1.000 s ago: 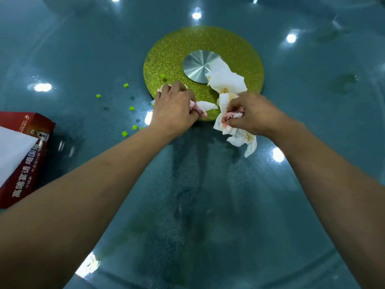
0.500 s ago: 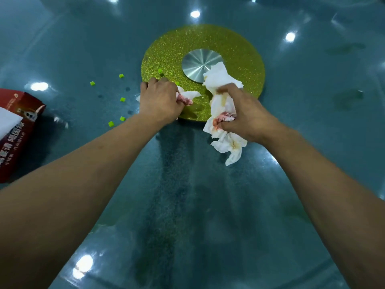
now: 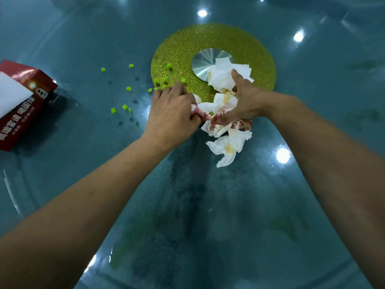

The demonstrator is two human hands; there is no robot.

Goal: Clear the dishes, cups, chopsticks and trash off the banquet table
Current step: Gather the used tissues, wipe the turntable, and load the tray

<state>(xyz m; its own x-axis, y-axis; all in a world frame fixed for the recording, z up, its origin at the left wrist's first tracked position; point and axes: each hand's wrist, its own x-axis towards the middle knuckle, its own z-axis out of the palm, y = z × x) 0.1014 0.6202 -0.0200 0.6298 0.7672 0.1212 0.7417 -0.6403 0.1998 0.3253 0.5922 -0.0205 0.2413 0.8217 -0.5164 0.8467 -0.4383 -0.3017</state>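
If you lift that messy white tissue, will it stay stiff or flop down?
Probably flop: the tissue lies crumpled, in soft folds. Likely very light. Its red and yellow stains suggest damp spots that might tear or cling.

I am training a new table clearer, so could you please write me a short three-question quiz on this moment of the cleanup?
1. True or false: the green food bits all lie on the gold disc.
2. What does the right hand hold? A) chopsticks B) stained tissues C) a cup
3. Which item lies at the far left of the glass table?

Key
1. False: several lie on the glass, left of the disc.
2. B; the left hand grips a stained wad too.
3. The red box, lying open with a white sheet showing.
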